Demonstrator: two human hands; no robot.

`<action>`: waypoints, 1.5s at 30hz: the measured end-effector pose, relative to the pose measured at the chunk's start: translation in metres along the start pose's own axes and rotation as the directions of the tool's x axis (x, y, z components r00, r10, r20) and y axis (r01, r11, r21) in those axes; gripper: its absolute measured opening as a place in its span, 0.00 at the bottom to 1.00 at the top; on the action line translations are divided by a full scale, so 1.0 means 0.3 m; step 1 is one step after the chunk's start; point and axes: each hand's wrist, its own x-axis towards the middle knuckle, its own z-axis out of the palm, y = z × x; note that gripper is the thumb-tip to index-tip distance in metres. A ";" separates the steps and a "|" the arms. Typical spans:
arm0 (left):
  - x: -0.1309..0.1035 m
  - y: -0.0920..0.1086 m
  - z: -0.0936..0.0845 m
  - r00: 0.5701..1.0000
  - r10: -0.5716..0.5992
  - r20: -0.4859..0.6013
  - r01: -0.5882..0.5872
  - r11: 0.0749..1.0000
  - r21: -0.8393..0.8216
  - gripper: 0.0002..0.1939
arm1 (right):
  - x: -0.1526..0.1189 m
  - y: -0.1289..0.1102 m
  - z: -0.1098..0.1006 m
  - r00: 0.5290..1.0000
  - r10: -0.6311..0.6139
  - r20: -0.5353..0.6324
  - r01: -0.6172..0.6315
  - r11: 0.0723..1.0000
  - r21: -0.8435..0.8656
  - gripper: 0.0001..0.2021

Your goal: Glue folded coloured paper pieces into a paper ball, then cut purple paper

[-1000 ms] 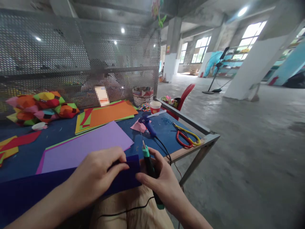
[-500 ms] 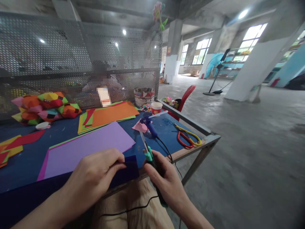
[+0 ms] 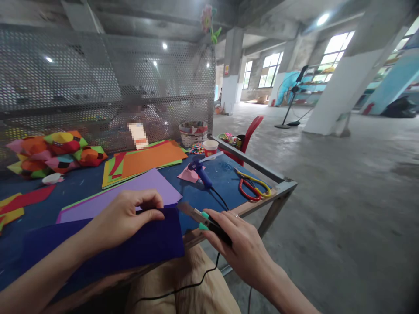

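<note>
My left hand (image 3: 131,218) pinches the upper edge of a dark blue sheet (image 3: 140,242), which looks like card or paper and hangs over the table's front edge. In my right hand (image 3: 238,244) is a utility knife (image 3: 209,224) with a black and green handle. Its blade, somewhat blurred, points left toward the sheet's top right corner and appears apart from it. Behind the sheet lies a stack topped by a purple sheet (image 3: 147,187). A blue glue gun (image 3: 203,174) rests on a small pink paper piece (image 3: 189,174).
Scissors (image 3: 253,185) with red and yellow handles lie at the table's right side. Farther back are a paper cup (image 3: 210,149), a woven basket (image 3: 193,133) and orange sheets (image 3: 153,159). Folded colourful paper shapes (image 3: 62,150) sit at left. A black cord (image 3: 193,285) crosses my lap.
My left hand has raised the dark blue sheet, so more of its face shows. The utility knife has swung from pointing up to pointing left, toward the sheet. The view has shifted slightly.
</note>
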 end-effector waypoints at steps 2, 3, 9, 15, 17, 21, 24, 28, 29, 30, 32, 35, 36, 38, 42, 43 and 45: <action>0.005 0.003 0.004 1.000 0.002 0.006 -0.002 1.000 -0.008 0.12 | -0.002 -0.001 -0.001 1.000 -0.010 0.021 0.011 1.000 -0.025 0.18; 0.008 0.004 0.005 1.000 0.002 0.007 -0.002 1.000 -0.009 0.12 | -0.005 0.000 0.000 0.999 -0.015 0.039 0.016 0.999 -0.028 0.18; 0.058 -0.025 -0.010 1.000 -0.017 -0.012 0.017 0.999 -0.032 0.13 | -0.020 0.018 0.004 0.971 0.000 0.241 0.010 0.999 -0.040 0.16; 0.167 -0.092 0.006 0.999 -0.032 0.026 0.036 0.991 -0.131 0.14 | -0.002 0.014 -0.016 0.895 0.110 0.432 -0.069 0.991 -0.111 0.14; 0.201 -0.114 0.029 0.999 -0.039 0.031 0.044 0.984 -0.171 0.14 | 0.015 0.006 -0.028 0.872 0.149 0.466 -0.088 0.985 -0.149 0.16; 0.246 -0.158 0.094 0.998 -0.049 0.034 0.055 0.972 -0.228 0.14 | 0.050 -0.015 -0.050 0.819 0.223 0.529 -0.113 0.966 -0.232 0.23; 0.256 -0.196 0.145 0.998 -0.052 0.032 0.059 0.963 -0.261 0.13 | 0.066 -0.031 -0.065 0.784 0.229 0.577 -0.100 0.964 -0.246 0.21; 0.251 -0.243 0.190 0.997 -0.074 0.024 0.077 0.953 -0.294 0.14 | 0.081 -0.046 -0.087 0.745 0.217 0.631 -0.052 0.962 -0.270 0.17; 0.249 -0.252 0.195 0.997 -0.077 0.023 0.080 0.947 -0.310 0.14 | 0.084 -0.048 -0.091 0.736 0.217 0.641 -0.045 0.961 -0.273 0.17; 0.247 -0.259 0.199 0.997 -0.079 0.022 0.081 0.941 -0.330 0.15 | 0.087 -0.048 -0.095 0.728 0.216 0.650 -0.041 0.961 -0.272 0.17; 0.245 -0.270 0.203 0.996 -0.082 0.021 0.084 0.924 -0.372 0.15 | 0.089 -0.046 -0.099 0.720 0.203 0.664 -0.032 0.965 -0.260 0.17; 0.246 -0.280 0.207 0.997 -0.077 0.028 0.082 0.914 -0.398 0.15 | 0.086 -0.038 -0.097 0.730 0.163 0.663 -0.010 0.974 -0.228 0.18; 0.246 -0.281 0.208 0.997 -0.073 0.027 0.078 0.917 -0.391 0.14 | 0.083 -0.036 -0.095 0.735 0.148 0.661 -0.003 0.977 -0.215 0.18; 0.245 -0.282 0.211 0.998 -0.060 0.020 0.063 0.929 -0.364 0.13 | 0.079 -0.034 -0.092 0.743 0.130 0.657 0.003 0.980 -0.197 0.18; 0.226 -0.274 0.221 0.999 -0.027 -0.044 0.015 0.967 -0.255 0.10 | 0.074 -0.034 -0.089 0.748 0.140 0.649 -0.012 0.980 -0.197 0.18; 0.219 -0.270 0.224 0.997 -0.008 -0.078 -0.008 0.978 -0.210 0.10 | 0.074 -0.033 -0.088 0.750 0.141 0.646 -0.015 0.980 -0.197 0.18; 0.202 -0.263 0.230 0.986 0.078 -0.147 -0.093 0.991 -0.093 0.10 | 0.074 -0.031 -0.087 0.755 0.140 0.641 -0.017 0.981 -0.194 0.18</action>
